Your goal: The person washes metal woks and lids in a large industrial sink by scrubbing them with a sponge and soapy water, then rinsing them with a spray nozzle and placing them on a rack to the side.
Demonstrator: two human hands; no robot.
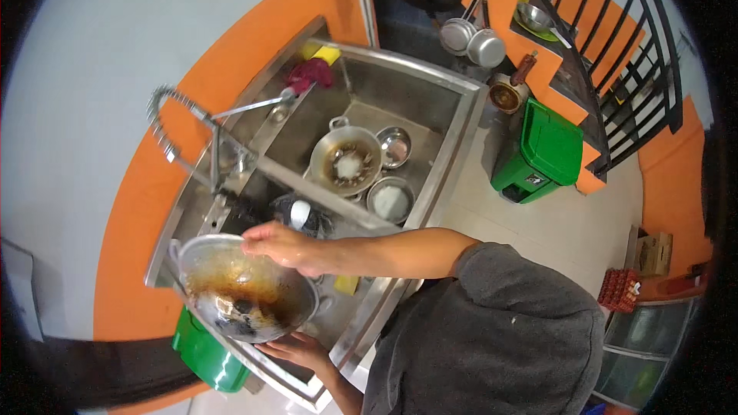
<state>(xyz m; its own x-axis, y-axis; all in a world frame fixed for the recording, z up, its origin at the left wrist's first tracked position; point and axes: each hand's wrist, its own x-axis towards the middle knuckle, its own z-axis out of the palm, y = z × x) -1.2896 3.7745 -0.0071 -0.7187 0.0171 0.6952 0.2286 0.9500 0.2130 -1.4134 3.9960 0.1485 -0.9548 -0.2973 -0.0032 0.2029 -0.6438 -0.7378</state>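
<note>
A silver metal wok (250, 269) with two small ear handles is held tilted over the near sink basin, brown and black burnt stains across its inside. My right hand (280, 247) reaches across and is closed on the rim at the far side. From below, my left hand (296, 350) grips the wok's lower edge, its fingers partly hidden underneath. Beneath the wok lie a white rounded item (300, 214) on something dark and a yellow sponge-like piece (347, 284).
A second stained wok (317, 157), a small metal bowl (395, 146) and another pot (390, 200) sit in the other basin. A spring-hose faucet (188, 107) stands behind. Green bins (550, 142) flank the sink; pans (486, 48) hang by the stairs.
</note>
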